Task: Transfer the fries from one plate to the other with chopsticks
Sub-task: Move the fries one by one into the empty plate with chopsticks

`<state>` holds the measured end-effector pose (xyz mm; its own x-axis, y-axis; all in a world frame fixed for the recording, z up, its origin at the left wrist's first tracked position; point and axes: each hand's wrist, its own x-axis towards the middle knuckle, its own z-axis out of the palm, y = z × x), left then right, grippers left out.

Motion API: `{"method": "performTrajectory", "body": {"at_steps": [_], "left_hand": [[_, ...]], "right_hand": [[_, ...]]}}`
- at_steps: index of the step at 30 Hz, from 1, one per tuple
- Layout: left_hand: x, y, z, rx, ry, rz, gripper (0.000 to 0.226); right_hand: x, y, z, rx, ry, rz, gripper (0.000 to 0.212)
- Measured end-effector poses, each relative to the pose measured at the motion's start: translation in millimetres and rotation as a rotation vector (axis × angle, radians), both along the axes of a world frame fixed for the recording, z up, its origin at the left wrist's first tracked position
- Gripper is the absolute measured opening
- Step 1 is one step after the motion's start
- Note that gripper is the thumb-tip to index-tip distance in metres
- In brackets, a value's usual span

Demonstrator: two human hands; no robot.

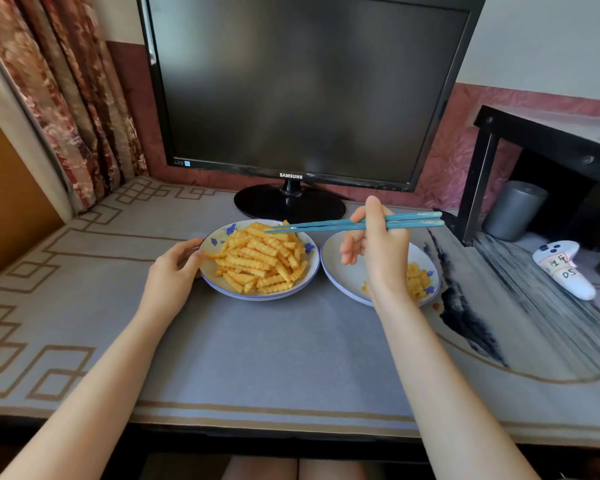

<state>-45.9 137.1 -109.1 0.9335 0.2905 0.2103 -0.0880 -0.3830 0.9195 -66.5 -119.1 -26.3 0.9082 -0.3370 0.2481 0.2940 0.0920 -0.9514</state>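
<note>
The blue chopsticks [326,225] are pinched by the curled fingers of the right hand [378,251], tips almost closed over the heaped fries [260,259] on the left plate [267,296], whose left rim is gripped by the left hand [175,268], while a few fries [417,280] are seen on the right plate [343,275].

plates [314,268]: glossy glazed ceramic
chopsticks [409,220]: smooth teal — slight sheen
surface [257,358]: matt cloth cover
monitor [305,84]: glossy black plastic
</note>
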Motion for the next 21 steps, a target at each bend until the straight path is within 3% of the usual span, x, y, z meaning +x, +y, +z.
{"method": "performTrajectory", "body": {"at_steps": [21], "left_hand": [[-1,-1,0,0.016,0.003,0.004,0.027]], "right_hand": [[-51,-127,12,-0.175,0.03,-0.17,0.036]]}}
